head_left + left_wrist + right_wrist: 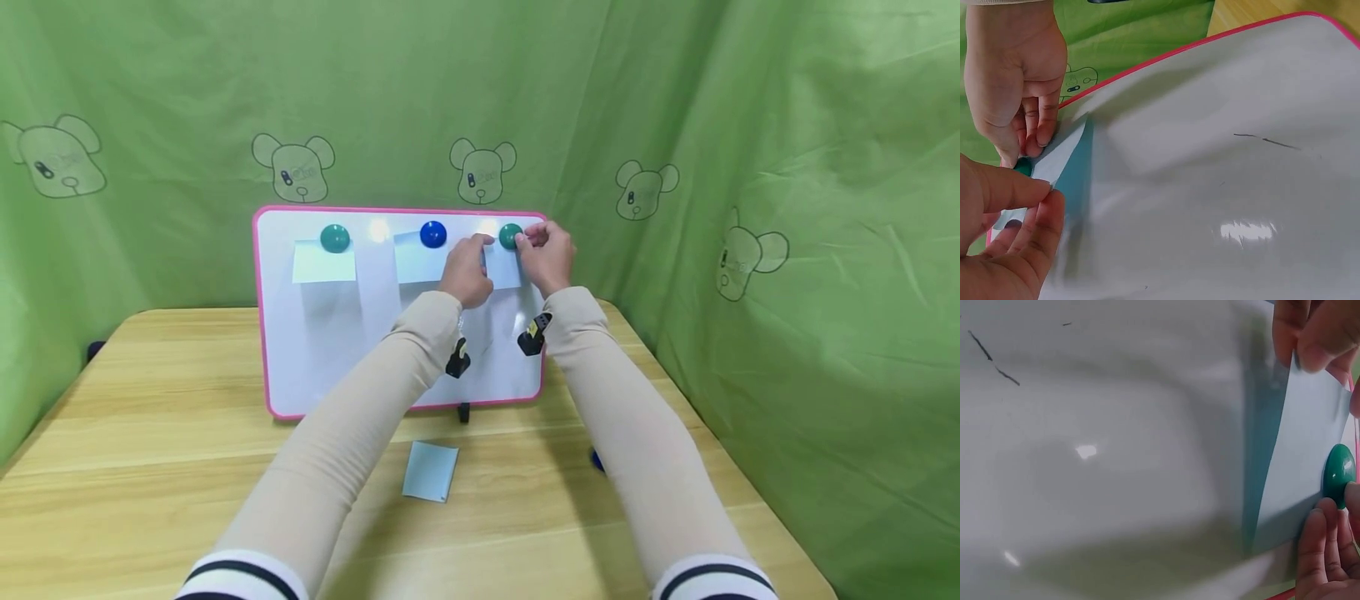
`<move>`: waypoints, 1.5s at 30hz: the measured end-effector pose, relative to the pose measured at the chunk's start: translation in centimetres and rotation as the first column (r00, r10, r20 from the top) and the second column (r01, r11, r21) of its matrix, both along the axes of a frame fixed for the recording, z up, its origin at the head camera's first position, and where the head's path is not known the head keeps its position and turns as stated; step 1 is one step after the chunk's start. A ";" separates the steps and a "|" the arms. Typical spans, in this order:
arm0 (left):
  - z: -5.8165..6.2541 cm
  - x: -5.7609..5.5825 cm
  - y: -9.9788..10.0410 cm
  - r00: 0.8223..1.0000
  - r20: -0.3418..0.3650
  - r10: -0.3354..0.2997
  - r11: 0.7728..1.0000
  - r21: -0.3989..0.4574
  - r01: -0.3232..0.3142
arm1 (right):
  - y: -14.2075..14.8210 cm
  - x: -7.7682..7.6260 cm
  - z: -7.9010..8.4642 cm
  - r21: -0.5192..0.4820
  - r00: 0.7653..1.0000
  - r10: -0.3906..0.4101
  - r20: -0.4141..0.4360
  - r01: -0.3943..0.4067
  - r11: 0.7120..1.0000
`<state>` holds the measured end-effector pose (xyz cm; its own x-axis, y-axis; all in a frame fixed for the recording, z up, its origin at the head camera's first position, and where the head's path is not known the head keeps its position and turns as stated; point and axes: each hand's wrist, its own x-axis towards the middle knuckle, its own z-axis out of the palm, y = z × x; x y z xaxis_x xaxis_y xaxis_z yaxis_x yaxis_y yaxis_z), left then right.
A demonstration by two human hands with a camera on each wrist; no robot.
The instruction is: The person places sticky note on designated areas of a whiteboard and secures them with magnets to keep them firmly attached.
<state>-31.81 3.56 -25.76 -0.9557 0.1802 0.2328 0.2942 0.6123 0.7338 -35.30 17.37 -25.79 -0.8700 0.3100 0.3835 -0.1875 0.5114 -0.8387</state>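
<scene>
A light blue sticky note [504, 268] lies against the upper right of the whiteboard [322, 358], its lower part standing away from the surface. My left hand [468, 271] pinches the note's left edge between thumb and forefinger, seen closely in the left wrist view [1016, 219]. Over the note's top sits a round green magnet [511, 236], which my right hand [549, 257] grips by its right side with thumb and fingers. In the right wrist view, the thumb touches the green magnet [1339, 476].
Another green magnet [335, 238] and a blue magnet [433, 234] hold two more notes on the board. A light blue sticky pad [431, 472] lies on the wooden table [187, 467]. A dark blue object [597, 460] is partly hidden by the right forearm. Green curtains surround the table.
</scene>
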 end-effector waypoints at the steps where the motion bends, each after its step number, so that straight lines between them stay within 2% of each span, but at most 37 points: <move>1: 0.0 0.0 -0.1 1.000 -0.001 0.001 1.000 -0.005 -0.001 | 0.0 0.0 0.0 -0.004 1.000 0.007 0.004 -0.007 1.000; 5: 0.1 0.0 -0.4 1.000 0.001 -0.004 1.000 -0.018 0.004 | 0.1 -0.1 0.0 -0.039 0.998 0.047 0.031 -0.045 0.998; 9: 0.1 0.1 -0.8 1.000 0.005 -0.023 0.999 -0.044 0.023 | 0.3 0.1 0.2 -0.122 0.993 0.117 0.032 -0.112 0.986; 14: -0.4 0.5 -1.0 0.998 0.023 -0.056 0.995 -0.080 0.057 | 0.8 0.7 0.3 -0.305 0.971 0.239 0.010 -0.225 0.926; 17: -1.0 1.0 -1.0 0.995 0.046 -0.087 0.992 -0.083 0.090 | 1.3 1.1 0.0 -0.357 0.958 0.285 0.012 -0.262 0.897; 21: -1.5 1.8 -0.9 0.988 0.080 -0.129 0.988 -0.077 0.135 | 2.2 1.9 -0.5 -0.332 0.946 0.325 0.014 -0.302 0.894; 25: -1.6 2.9 -1.0 0.985 0.071 -0.157 0.984 -0.069 0.162 | 3.1 2.8 -0.8 -0.298 0.932 0.361 -0.018 -0.350 0.888; 32: -2.0 4.6 -1.9 0.975 0.063 -0.212 0.977 -0.024 0.213 | 5.1 4.3 -1.8 -0.216 0.932 0.361 -0.022 -0.357 0.909; 39: -2.9 6.0 -3.5 0.963 0.052 -0.264 0.959 0.121 0.257 | 7.2 6.6 -3.1 -0.146 0.929 0.366 0.048 -0.356 0.923; 45: -3.7 7.5 -5.1 0.957 0.122 -0.263 0.945 0.232 0.230 | 8.8 8.5 -5.0 -0.058 0.919 0.377 0.114 -0.373 0.926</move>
<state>-24.35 -1.50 -29.42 -0.9142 0.3763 0.1502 0.2935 0.3592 0.8859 -26.79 26.16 -30.77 -0.9640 -0.0367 0.2635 -0.2563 0.3942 -0.8826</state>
